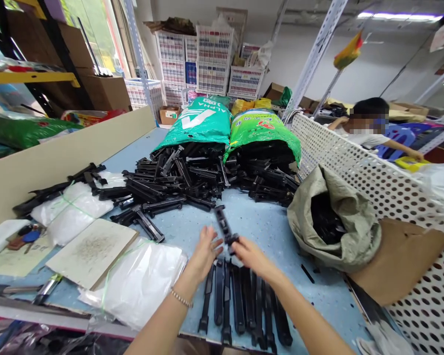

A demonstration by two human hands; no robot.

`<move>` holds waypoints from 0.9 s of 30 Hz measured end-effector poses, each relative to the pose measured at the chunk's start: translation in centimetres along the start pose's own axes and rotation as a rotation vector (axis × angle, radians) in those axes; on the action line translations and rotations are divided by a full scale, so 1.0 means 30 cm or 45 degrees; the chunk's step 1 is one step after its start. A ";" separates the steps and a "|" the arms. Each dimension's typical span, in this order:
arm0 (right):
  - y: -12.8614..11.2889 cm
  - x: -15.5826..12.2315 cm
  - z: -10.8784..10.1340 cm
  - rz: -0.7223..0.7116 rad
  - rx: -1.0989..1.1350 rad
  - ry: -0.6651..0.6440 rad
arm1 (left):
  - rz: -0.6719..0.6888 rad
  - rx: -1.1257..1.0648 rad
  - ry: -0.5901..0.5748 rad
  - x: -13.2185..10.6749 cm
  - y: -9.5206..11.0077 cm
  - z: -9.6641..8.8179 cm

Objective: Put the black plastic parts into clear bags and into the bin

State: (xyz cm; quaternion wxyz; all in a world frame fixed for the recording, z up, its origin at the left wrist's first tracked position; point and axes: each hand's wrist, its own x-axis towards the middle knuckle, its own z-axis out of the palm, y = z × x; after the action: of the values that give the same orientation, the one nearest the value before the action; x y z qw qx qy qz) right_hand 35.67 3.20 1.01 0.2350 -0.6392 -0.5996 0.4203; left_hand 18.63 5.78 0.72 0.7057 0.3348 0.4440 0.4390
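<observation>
My right hand is closed on one end of a black plastic strip that points away from me over the blue table. My left hand hovers beside it with fingers spread, close to the strip's near end. Just below both hands lies a row of several black strips side by side, lengthwise toward me. A large heap of the same black parts spills from a green sack and a lighter green sack further back.
A grey-green bag of black parts sits right, against a perforated white panel. Clear plastic bags, a board and white packets lie left. Another person works behind the panel. White crates are stacked at the back.
</observation>
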 end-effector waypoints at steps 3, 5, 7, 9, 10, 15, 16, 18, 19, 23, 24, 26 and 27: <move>-0.036 -0.135 0.034 -0.295 0.159 -0.085 | -0.120 -0.154 -0.128 -0.026 0.063 0.040; -0.067 -0.166 0.016 -0.404 0.103 0.187 | -0.112 -0.100 -0.230 -0.081 0.089 0.045; -0.096 -0.146 -0.014 -0.570 -0.138 0.526 | -0.121 -0.061 -0.324 -0.148 0.097 0.051; -0.116 -0.093 -0.034 -0.816 -0.431 0.704 | -0.180 -0.066 -0.389 -0.208 0.090 0.064; -0.123 -0.062 -0.037 -0.927 -0.544 0.733 | -0.218 -0.082 -0.397 -0.229 0.082 0.072; -0.143 0.004 0.007 -0.824 -0.714 0.729 | -0.240 -0.144 -0.202 -0.232 0.060 0.074; -0.145 -0.014 0.022 -0.759 -0.708 0.694 | -0.217 -0.138 -0.154 -0.219 0.063 0.060; -0.140 -0.073 0.057 -0.808 -0.686 0.575 | -0.192 -0.130 -0.074 -0.193 0.073 0.026; -0.131 -0.107 0.077 -0.917 -0.683 0.512 | -0.195 -0.137 -0.047 -0.182 0.076 0.011; -0.075 -0.181 0.159 -1.367 -0.705 0.504 | -0.271 -0.150 -0.082 -0.171 0.062 -0.008; -0.064 -0.177 0.171 -1.425 -0.705 0.539 | -0.285 -0.149 -0.092 -0.175 0.054 -0.003; -0.061 -0.155 0.177 -1.491 -0.713 0.542 | -0.286 -0.160 -0.058 -0.186 0.041 0.001; -0.069 -0.144 0.174 -1.499 -0.731 0.497 | -0.273 -0.170 -0.025 -0.191 0.039 -0.003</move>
State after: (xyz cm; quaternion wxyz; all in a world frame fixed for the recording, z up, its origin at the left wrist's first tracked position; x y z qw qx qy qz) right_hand 30.52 -1.66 0.97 0.3492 -0.3078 -0.8817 -0.0763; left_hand 16.89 0.99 3.61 0.7736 0.2420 0.4401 0.3865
